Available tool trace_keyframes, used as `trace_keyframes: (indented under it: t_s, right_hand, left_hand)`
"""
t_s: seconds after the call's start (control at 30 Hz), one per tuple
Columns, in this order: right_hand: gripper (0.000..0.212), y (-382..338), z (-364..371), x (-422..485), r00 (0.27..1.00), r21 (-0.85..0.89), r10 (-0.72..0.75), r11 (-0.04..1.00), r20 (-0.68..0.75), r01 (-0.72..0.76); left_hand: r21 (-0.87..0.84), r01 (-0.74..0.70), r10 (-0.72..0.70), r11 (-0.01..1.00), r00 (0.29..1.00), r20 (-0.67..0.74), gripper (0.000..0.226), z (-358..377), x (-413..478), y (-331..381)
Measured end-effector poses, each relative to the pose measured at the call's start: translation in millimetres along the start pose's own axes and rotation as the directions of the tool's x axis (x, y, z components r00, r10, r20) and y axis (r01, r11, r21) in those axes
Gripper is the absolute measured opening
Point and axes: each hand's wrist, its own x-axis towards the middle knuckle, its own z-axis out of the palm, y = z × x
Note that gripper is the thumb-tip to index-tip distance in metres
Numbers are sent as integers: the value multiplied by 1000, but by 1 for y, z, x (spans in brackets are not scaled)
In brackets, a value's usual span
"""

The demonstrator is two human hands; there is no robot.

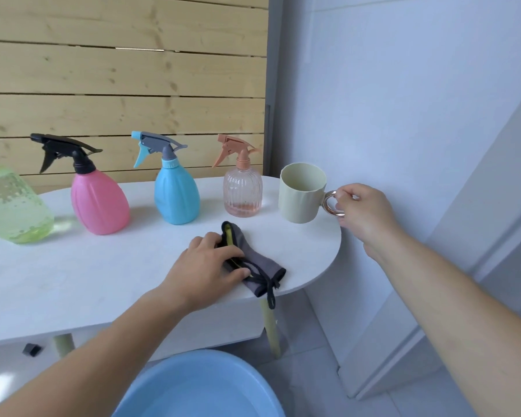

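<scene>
Grab step: my right hand is pinching the ring handle of the cream mug at the table's right end, my left hand is gripping the grey cloth near the front edge; next I'm likely bringing cloth to mug, keeping it level.

Two bare arms, two bare hands

The left arm on the near left and the right arm on the near right are both bare from the picture's edge to the wrist. The left hand and the right hand are bare too, with smooth, plain fingers.
</scene>
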Motion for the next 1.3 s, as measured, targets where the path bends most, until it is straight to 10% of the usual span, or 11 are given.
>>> trace_keyframes:
  t_s: [0.6,0.77,1.3]
  right_hand:
    - [17,4,25,-19,950,-61,98,995,298,-84]
    - [20,8,30,-27,904,-84,93,994,417,-63]
    - [20,12,40,-38,931,-165,50,986,361,11]
  left_hand:
    - [-87,78,-82,993,996,-39,27,-20,-34,-45]
    - [-128,118,-122,985,992,-22,62,-33,-60,-71]
    - [-130,165,-169,978,985,-23,68,-33,-65,-69]
